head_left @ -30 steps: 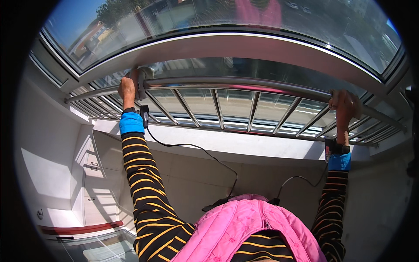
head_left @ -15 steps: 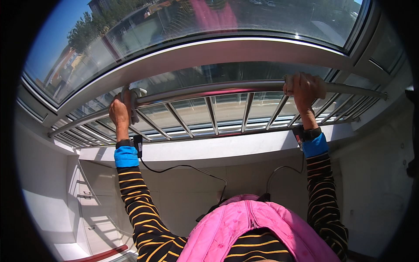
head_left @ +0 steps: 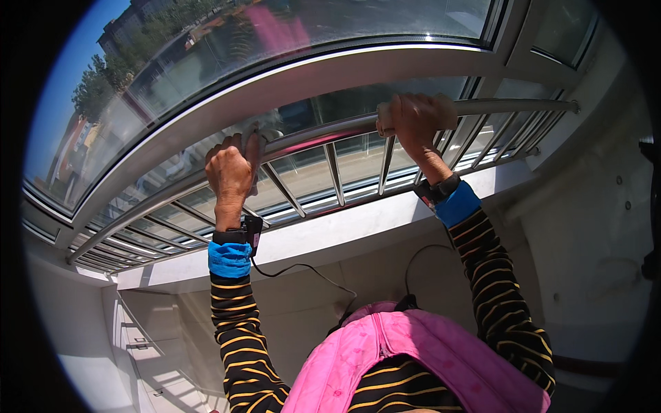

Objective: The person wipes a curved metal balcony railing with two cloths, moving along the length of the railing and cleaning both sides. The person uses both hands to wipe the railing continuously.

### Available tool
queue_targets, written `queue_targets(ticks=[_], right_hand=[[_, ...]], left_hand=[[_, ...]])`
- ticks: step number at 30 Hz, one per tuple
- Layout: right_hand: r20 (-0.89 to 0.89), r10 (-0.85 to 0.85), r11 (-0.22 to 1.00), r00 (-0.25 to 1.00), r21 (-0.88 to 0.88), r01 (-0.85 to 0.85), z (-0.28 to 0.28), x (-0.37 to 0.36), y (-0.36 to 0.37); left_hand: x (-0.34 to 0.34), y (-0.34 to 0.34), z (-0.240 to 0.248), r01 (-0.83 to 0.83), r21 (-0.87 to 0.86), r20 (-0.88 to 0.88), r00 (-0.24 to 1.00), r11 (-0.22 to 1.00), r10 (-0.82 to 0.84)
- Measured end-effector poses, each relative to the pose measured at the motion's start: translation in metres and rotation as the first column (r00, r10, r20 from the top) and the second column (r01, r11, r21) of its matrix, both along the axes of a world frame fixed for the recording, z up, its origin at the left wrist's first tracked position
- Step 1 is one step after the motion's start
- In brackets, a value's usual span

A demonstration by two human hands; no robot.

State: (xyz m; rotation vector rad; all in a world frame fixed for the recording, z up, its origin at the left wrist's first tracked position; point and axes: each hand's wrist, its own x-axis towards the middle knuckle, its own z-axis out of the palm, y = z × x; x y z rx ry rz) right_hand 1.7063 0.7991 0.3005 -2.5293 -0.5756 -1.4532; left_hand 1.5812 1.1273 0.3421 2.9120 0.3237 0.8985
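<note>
A shiny metal handrail (head_left: 323, 133) crosses in front of the window. My left hand (head_left: 229, 172) is closed round it on the left, with a greyish-white cloth (head_left: 253, 153) bunched under the fingers and showing on the hand's right side. Farther right, my right hand (head_left: 414, 125) wraps over the top of the same rail. A pale cloth (head_left: 444, 113) lies under that hand and sticks out at both sides of it. The fingertips of both hands are partly hidden behind the rail.
Upright metal bars (head_left: 334, 172) run below the rail to a white ledge (head_left: 310, 234). Beyond stands a large window (head_left: 330, 69) with a pale frame. Black cables (head_left: 310, 267) trail from devices on my wrists. White drawers (head_left: 148, 344) stand low on the left.
My two hands have come closer together along the rail: the left has slid rightward, the right leftward, each with its cloth. The view has also turned and tilted somewhat.
</note>
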Motion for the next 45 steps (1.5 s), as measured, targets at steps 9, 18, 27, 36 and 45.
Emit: queue_targets(ticks=[9,18,27,36,45], right_hand=[[0.012,0.04,0.998,0.999,0.048,-0.041,0.001,0.0,0.0],[0.081,0.088,0.996,0.993,0.018,-0.09,0.004,-0.001,-0.001],[0.029,0.084,0.996,0.996,0.009,-0.084,0.002,-0.003,-0.006],[0.102,0.107,0.992,0.989,-0.072,-0.1,-0.003,0.004,-0.01],[0.064,0.09,0.996,0.994,-0.016,-0.09,-0.002,0.004,-0.007]], left_hand=[[0.041,-0.115,-0.003,0.226,0.102,-0.015,0.974,0.969,-0.225],[0.056,-0.178,-0.03,0.388,0.174,0.22,0.88,0.905,-0.42],[0.052,-0.152,-0.026,0.505,0.063,0.277,0.82,0.861,-0.501],[0.005,-0.002,-0.023,0.044,-0.05,0.196,0.98,0.998,-0.033],[-0.057,0.159,-0.019,-0.414,-0.089,0.152,0.893,0.906,0.423]])
